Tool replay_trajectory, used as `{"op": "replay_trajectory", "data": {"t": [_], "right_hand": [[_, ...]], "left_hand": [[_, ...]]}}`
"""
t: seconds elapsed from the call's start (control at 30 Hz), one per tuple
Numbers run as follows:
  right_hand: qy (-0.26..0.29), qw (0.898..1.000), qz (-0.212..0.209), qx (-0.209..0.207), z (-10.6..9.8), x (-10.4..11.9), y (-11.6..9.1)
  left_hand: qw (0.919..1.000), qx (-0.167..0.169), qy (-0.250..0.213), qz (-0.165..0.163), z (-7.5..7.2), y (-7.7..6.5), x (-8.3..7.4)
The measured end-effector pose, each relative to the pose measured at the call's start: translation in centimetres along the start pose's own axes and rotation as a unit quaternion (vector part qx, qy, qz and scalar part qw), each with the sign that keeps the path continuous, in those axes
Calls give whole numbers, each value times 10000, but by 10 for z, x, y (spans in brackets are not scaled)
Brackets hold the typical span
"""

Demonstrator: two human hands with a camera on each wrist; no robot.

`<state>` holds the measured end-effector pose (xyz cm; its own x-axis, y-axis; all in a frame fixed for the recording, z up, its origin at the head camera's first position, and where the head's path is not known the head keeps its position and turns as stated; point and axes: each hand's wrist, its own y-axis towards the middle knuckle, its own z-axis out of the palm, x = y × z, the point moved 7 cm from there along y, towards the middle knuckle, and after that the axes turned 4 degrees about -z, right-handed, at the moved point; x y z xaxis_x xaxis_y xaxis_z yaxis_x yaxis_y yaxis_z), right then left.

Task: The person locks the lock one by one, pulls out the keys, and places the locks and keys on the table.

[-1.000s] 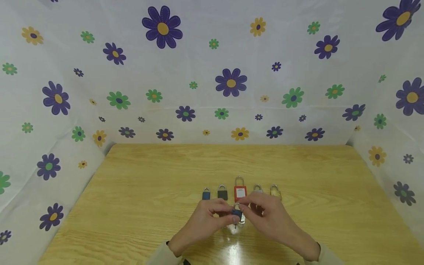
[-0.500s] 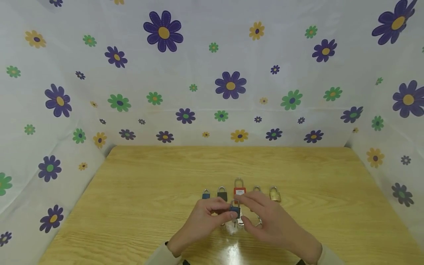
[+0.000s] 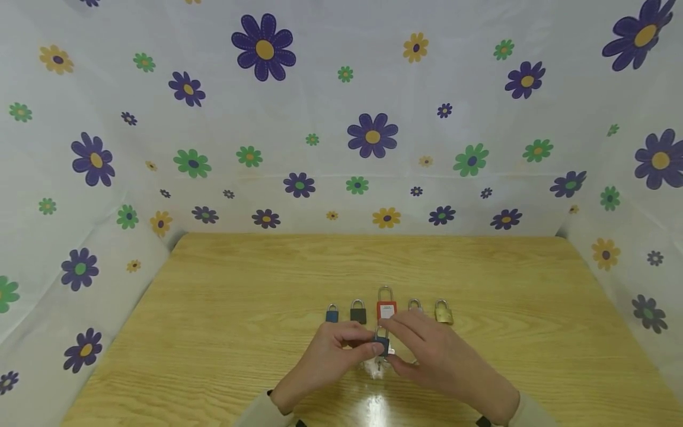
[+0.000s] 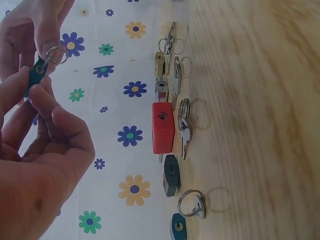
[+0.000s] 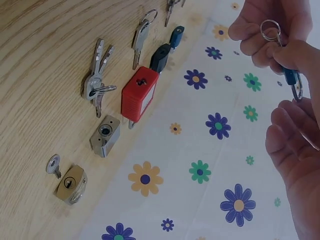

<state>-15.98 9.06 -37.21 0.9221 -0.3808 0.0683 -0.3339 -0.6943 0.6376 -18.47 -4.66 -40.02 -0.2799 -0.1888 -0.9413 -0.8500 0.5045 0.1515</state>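
Note:
My left hand (image 3: 333, 354) pinches a small blue padlock (image 3: 383, 344) upright between thumb and index finger. A key with a ring (image 4: 56, 54) sits at the padlock's keyhole end, plain in the left wrist view. Across the padlock reaches my right hand (image 3: 445, 363): its fingertips touch the top of the steel shackle (image 5: 299, 89), and its thumb presses near the key end. In the right wrist view that thumb hides part of the padlock body. The shackle's far leg is partly hidden, so I cannot tell whether it is locked.
Behind my hands stands a row of padlocks: blue (image 3: 332, 314), dark (image 3: 358, 312), red (image 3: 386, 308), silver (image 5: 105, 132) and brass (image 3: 443, 312). Loose keys lie before them, such as a key bunch (image 5: 95, 82) and a single key (image 5: 54, 165). A flowered cloth (image 3: 299, 130) surrounds the wooden table (image 3: 240, 284).
My right hand lets go of its earlier pinch at the shackle, spreads its thumb and fingers, then closes them on the padlock's two ends. My left hand keeps its hold.

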Motion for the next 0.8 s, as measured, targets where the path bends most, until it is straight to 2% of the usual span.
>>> {"op": "replay_trajectory", "data": {"t": [0.33, 0.47, 0.8], "right_hand": [[-25, 9998, 141, 152, 2, -1, -3], [-20, 9999, 103, 31, 1, -1, -2], [145, 9999, 34, -59, 2, 0, -3]], "left_hand": [[9999, 8, 26, 134, 2, 1, 1], [9998, 17, 25, 182, 2, 2, -1], [9999, 93, -72, 72, 4, 2, -4]]}}
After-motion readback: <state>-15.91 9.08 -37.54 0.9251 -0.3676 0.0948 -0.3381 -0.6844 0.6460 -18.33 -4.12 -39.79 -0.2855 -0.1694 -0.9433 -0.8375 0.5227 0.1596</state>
